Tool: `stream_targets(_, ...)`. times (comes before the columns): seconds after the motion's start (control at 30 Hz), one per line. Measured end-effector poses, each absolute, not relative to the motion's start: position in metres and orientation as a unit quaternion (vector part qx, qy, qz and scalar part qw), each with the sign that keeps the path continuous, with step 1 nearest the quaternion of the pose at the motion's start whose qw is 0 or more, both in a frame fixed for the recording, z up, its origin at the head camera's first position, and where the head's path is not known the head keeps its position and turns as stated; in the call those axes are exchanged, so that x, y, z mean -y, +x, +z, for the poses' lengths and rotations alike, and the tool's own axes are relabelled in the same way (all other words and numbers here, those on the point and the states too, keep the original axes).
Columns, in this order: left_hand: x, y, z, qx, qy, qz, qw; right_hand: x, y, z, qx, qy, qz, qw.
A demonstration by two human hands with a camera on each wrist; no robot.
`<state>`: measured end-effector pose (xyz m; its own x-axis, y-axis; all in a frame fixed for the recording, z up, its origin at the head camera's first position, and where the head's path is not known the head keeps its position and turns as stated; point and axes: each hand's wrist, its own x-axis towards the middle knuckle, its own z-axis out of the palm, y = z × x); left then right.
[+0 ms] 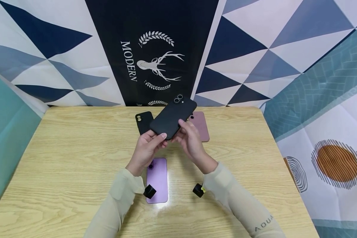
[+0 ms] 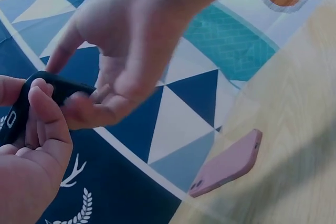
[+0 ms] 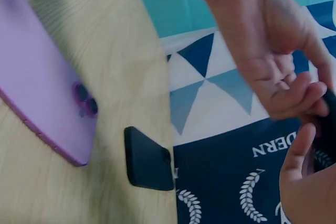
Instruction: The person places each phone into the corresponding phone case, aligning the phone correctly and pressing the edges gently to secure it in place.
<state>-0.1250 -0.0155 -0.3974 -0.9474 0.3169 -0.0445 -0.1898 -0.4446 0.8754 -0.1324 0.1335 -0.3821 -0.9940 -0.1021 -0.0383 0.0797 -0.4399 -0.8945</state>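
Note:
A black phone (image 1: 173, 115), with two ringed lenses at its upper end, is held tilted above the back of the table by both hands. My left hand (image 1: 147, 147) grips its lower left corner, thumb on the back and fingers beneath. My right hand (image 1: 191, 140) pinches its right edge, thumb on the back. In the left wrist view the phone (image 2: 65, 90) shows edge-on between the hands; its screen side is hidden. Below it on the table lie a black phone case (image 3: 149, 161) and a pink phone (image 2: 228, 163), apart from the hands.
A purple phone (image 1: 157, 181) lies on the wooden table (image 1: 77, 158), partly under my left wrist. Small black blocks (image 1: 198, 190) sit at both wrists. A patterned cloth (image 1: 157, 19) rises behind the table's back edge, with more cloth (image 1: 330, 115) at the right.

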Motion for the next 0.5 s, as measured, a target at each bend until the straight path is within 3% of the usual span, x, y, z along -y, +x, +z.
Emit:
stream_targets(0.17, 0.009, -0.124, -0.404, -0.525, 0.065, 0.834, 0.157, -0.135, -0.136, -0.374, -0.468, 0.05, -0.882, 0.016)
stream_targets(0.5, -0.004, -0.121, -0.419, -0.566, 0.082, 0.802, 0.173, -0.135, -0.143, -0.369, -0.437, 0.172, -0.883, -0.005)
